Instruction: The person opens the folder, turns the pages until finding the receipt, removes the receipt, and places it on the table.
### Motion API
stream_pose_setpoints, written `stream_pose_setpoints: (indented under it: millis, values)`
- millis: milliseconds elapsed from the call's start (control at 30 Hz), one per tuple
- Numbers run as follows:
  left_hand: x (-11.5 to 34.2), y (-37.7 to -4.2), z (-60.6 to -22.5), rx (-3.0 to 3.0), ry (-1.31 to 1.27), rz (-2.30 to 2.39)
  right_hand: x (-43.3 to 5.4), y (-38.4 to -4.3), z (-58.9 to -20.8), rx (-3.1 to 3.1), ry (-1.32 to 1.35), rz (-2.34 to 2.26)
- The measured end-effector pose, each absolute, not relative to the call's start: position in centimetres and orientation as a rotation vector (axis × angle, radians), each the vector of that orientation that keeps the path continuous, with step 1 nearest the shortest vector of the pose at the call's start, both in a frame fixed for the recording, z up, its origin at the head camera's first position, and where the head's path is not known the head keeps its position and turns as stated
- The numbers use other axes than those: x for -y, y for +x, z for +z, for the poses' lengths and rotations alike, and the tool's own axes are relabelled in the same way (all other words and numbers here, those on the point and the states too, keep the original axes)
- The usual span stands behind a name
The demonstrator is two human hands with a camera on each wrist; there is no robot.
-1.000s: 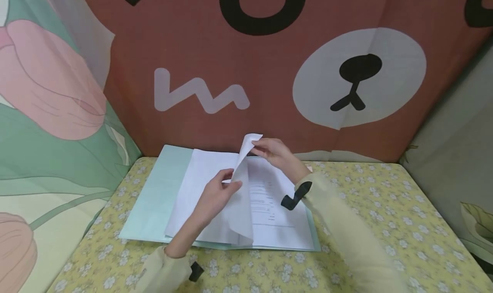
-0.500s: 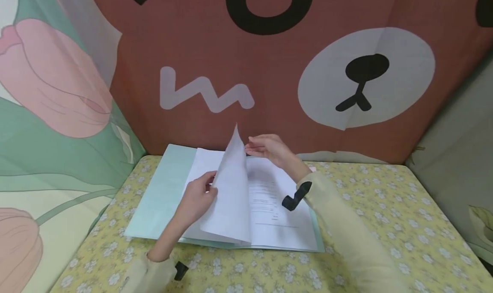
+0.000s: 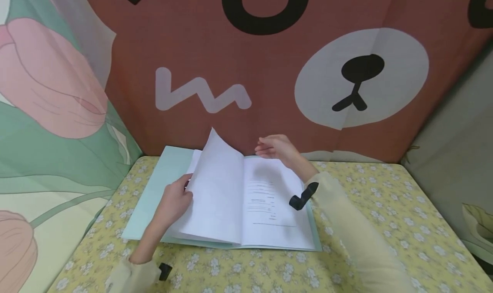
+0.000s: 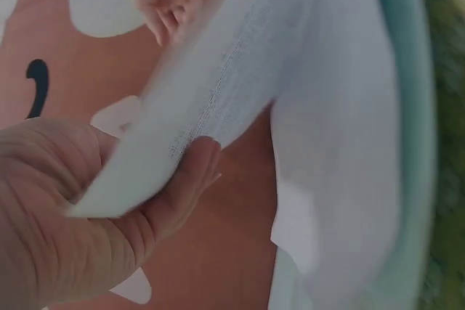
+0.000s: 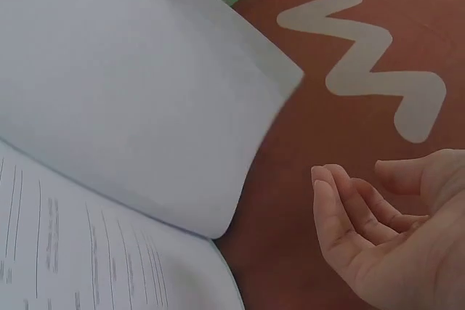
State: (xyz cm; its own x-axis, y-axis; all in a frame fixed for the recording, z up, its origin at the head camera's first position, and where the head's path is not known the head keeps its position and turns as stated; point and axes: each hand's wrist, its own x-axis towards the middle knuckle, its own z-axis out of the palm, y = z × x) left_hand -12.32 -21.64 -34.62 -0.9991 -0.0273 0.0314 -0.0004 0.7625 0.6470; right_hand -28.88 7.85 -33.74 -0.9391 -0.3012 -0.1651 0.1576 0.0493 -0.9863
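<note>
A pale green folder (image 3: pixel 165 173) lies spread on the table with white sheets in it. On its left side, one white page (image 3: pixel 217 190) stands partly raised, its top corner pointing up. My left hand (image 3: pixel 173 203) holds that page by its left edge, thumb on the near face and fingers behind. In the left wrist view the page (image 4: pixel 211 92) runs slantwise through the hand (image 4: pixel 94 208). My right hand (image 5: pixel 392 230) hovers apart from the paper, fingers loosely bent and holding nothing. Below it lies a printed sheet (image 3: pixel 265 216) on the folder's right side.
A yellow floral cloth (image 3: pixel 369 224) covers the table. Behind it hangs a brown curtain (image 3: pixel 269 113) with a bear face, close to the folder's back edge. A flower-patterned curtain (image 3: pixel 57 83) hangs at the left, and a grey one (image 3: pixel 454 126) at the right.
My left hand has moved left, swinging the page over to the left side. The right hand has let go of the page's top corner and drawn slightly to the right.
</note>
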Motion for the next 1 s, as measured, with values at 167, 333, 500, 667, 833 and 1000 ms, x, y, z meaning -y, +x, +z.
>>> stream_pose_setpoints:
  millis: [167,333,500,667,833,1000]
  values:
    - [22.0,-12.2,-36.0,2.937,0.014,-0.97,-9.3,-28.9,-34.4,-2.084,-0.13,-1.91]
    - [21.9,-12.5,-37.5,3.008,-0.02,-0.852,-10.5,-28.9,-35.3,-2.199,-0.049,-1.823]
    - [21.5,-12.7,-38.5,3.083,-0.014,-0.723,-11.2,-28.9,-36.3,-2.308,0.018,-1.729]
    - [21.3,-12.8,-39.8,3.159,-0.07,-0.528,-12.3,-29.0,-37.5,-2.386,0.061,-1.699]
    - [20.8,-12.7,-41.4,3.167,-0.117,-0.325,-13.8,-29.0,-38.8,-2.463,0.085,-1.664]
    - [20.4,-12.8,-42.3,2.949,-0.335,-0.025,-15.2,-29.2,-40.1,-2.451,0.106,-1.687]
